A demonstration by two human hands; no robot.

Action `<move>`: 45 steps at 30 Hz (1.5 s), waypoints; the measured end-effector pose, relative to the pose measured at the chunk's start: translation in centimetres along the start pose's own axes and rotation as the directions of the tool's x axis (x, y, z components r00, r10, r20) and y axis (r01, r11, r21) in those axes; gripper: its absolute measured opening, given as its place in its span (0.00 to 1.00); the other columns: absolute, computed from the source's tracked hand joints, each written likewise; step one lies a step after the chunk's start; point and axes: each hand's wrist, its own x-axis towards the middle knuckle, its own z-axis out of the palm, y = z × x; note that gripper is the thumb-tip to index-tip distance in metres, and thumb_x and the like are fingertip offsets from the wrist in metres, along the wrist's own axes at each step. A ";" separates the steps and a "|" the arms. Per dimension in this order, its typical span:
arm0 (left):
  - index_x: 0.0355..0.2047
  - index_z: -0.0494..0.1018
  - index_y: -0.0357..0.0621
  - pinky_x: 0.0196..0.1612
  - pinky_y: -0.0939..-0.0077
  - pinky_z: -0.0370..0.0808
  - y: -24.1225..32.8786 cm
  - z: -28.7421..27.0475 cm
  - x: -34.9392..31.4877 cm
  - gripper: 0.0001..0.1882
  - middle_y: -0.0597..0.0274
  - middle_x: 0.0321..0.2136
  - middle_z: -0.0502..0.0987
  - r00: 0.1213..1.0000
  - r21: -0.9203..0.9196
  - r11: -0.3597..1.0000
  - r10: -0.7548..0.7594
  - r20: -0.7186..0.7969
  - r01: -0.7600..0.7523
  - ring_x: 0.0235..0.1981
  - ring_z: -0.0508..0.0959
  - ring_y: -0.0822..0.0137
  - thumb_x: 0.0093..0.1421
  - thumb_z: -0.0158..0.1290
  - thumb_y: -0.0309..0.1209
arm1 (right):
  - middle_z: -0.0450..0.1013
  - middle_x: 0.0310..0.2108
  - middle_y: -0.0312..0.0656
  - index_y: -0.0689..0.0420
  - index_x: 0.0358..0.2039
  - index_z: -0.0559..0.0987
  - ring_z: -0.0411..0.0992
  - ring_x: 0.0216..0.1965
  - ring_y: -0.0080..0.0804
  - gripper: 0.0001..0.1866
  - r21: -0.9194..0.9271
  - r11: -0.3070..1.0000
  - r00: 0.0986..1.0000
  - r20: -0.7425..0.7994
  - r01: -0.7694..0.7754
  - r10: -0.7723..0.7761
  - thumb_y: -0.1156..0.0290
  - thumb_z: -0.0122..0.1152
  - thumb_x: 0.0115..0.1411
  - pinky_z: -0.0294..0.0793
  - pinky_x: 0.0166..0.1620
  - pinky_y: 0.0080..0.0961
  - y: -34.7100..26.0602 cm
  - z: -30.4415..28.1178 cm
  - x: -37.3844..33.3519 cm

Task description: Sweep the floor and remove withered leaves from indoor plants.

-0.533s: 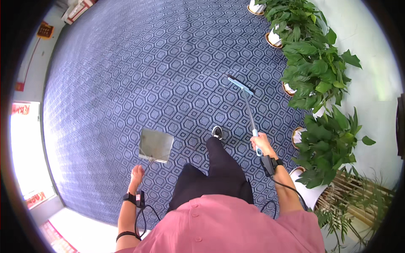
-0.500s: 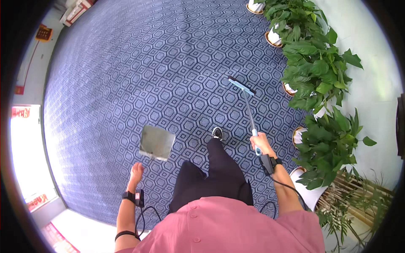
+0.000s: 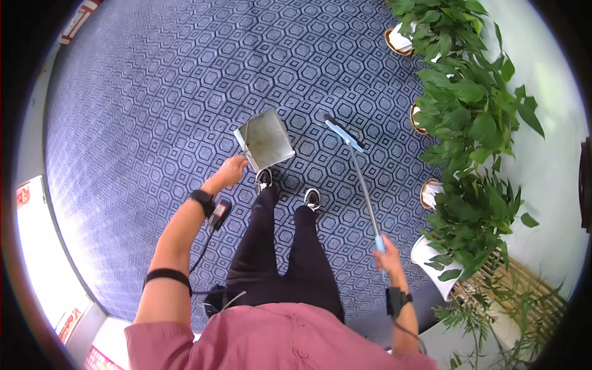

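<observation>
My left hand (image 3: 231,171) is closed round the handle end of a grey metal dustpan (image 3: 268,142), which is held in front of my left foot. The pan looks bare apart from brownish marks; most of its handle is hidden by my fist. My right hand (image 3: 388,254) grips the light blue handle of a long-handled broom (image 3: 362,188). Its thin metal pole reaches forward to a narrow light blue head (image 3: 345,136) with a dark edge, on or just above the carpet, right of the dustpan.
Patterned blue-grey carpet (image 3: 185,111) covers the floor. Leafy green plants (image 3: 475,123) in white pots stand along the right wall, close to my right arm. A bright doorway (image 3: 46,246) lies at the left. My shoes (image 3: 312,198) are just behind the tools.
My left hand and the dustpan have moved forward and right, nearer the broom head. My right hand has come back toward me. My left shoe now shows, and the view has shifted.
</observation>
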 end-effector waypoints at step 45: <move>0.26 0.70 0.38 0.34 0.60 0.66 -9.0 -8.1 6.5 0.18 0.42 0.27 0.70 0.974 0.025 0.988 -0.156 0.166 0.154 0.31 0.70 0.46 0.50 0.38 0.40 | 0.53 0.11 0.30 0.59 0.38 0.63 0.51 0.08 0.15 0.16 0.673 0.665 0.936 0.331 -0.323 0.120 0.81 0.46 0.47 0.51 0.10 0.12 -15.1 8.8 -9.0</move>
